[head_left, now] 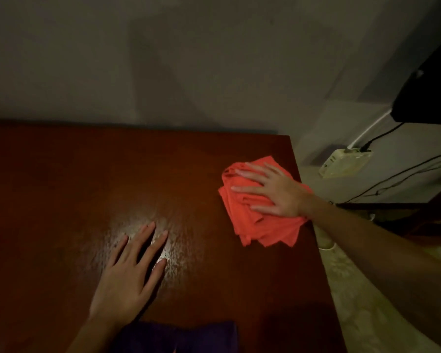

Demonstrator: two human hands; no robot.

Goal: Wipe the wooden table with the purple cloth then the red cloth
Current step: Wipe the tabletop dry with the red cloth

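Red cloth (259, 212) under your right hand (278, 193), and that's the one in play now. It sits bunched and folded over itself near the right edge of the wooden table (74, 179), its near corner hanging close to that edge. Your fingers (247, 174) are spread flat on top of it, pressing down, not clenched and not pinching any fabric. That's a wiping hold, palm on the pile.

Your left hand (130, 273) lies open and flat on the bare wood near the middle, fingers splayed, holding nothing, right on a shiny patch where the light catches the surface. Looks like it's just bracing you.

Purple cloth (183, 336) rests at the near edge of the table, just beside your left wrist, dark and hard to read in this light. Nobody's touching it, so I'd judge the purple pass is done and the red pass is under way.

As for handling: this red cloth looks light, soft and floppy, with loose layers that will slide over each other. On polished wood it should glide easily, maybe too easily. Keep your palm over the thick middle of the bundle so the folds travel together, and watch that right edge, since a loose corner could drag the whole pile off.
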